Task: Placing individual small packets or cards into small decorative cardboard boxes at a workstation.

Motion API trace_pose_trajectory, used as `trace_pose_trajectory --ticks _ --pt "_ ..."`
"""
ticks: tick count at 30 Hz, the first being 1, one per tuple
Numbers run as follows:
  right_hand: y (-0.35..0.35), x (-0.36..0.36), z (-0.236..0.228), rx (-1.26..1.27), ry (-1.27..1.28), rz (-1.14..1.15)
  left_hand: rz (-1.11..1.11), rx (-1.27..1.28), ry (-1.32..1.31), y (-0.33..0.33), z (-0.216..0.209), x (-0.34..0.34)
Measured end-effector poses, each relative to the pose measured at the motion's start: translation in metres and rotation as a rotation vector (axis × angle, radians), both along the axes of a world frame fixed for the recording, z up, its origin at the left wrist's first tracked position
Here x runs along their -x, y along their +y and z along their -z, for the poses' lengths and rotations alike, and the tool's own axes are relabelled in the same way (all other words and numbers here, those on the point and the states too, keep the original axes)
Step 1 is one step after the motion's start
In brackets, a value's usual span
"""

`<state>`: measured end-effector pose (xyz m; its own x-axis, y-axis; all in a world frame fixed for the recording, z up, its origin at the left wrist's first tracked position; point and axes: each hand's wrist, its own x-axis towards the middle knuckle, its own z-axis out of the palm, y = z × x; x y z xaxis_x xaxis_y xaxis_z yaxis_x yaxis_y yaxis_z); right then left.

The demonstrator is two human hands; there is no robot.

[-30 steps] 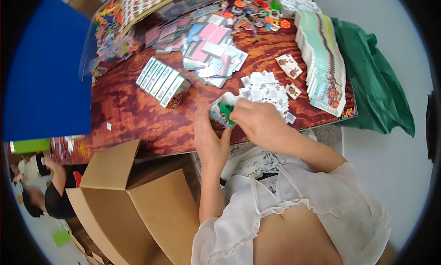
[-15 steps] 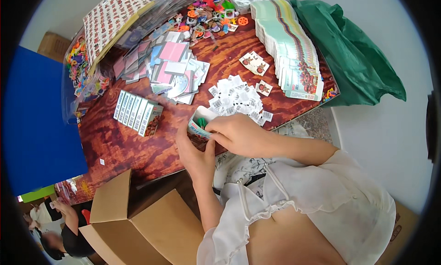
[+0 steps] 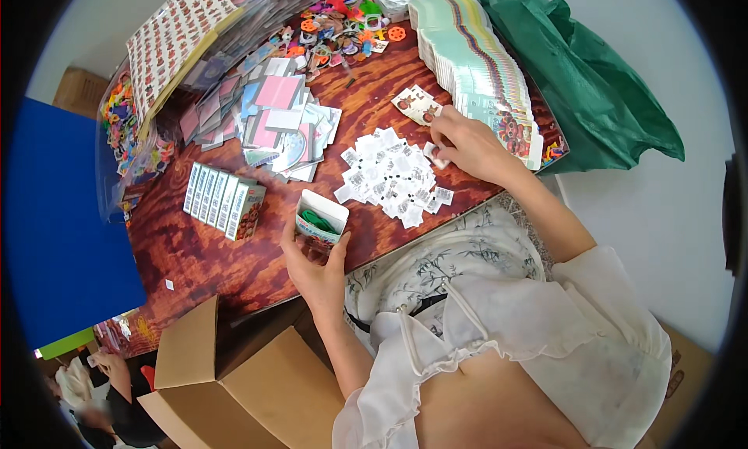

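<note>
Head view: printed box (image 3: 318,234) in left hand (image 3: 316,273), right hand (image 3: 474,147) at card (image 3: 432,156) (grip unclear).

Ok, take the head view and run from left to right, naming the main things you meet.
Blue panel, row of small boxes, open box in the left hand, pile of white slips, stack of flat cartons, crumpled green plastic.

I've got the left hand (image 3: 312,274) cupped on my end, thumb (image 3: 340,251) spread from the fingers (image 3: 289,242); right hand (image 3: 473,147) is farther out, fingers curled down, forearm (image 3: 549,215) slanting back.
</note>
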<state>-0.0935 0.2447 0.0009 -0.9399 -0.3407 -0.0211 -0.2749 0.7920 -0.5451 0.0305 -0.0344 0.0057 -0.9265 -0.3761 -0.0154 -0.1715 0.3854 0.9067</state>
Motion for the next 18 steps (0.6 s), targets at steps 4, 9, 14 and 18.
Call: trace_pose_trajectory --ticks 4,9,14,18 --pt "0.008 0.007 0.007 0.100 -0.059 0.028 -0.026 -0.106 -0.022 0.002 -0.002 0.001" --pt "0.016 0.015 0.015 0.113 0.122 0.026 -0.035 -0.010 -0.028 -0.002 -0.004 -0.001" --pt "0.019 0.008 0.000 0.228 0.217 0.111 0.025 0.083 -0.020 -0.001 0.006 -0.003" --pt "0.018 -0.014 -0.009 0.393 -0.099 0.207 0.016 0.075 -0.025 0.001 -0.001 -0.003"
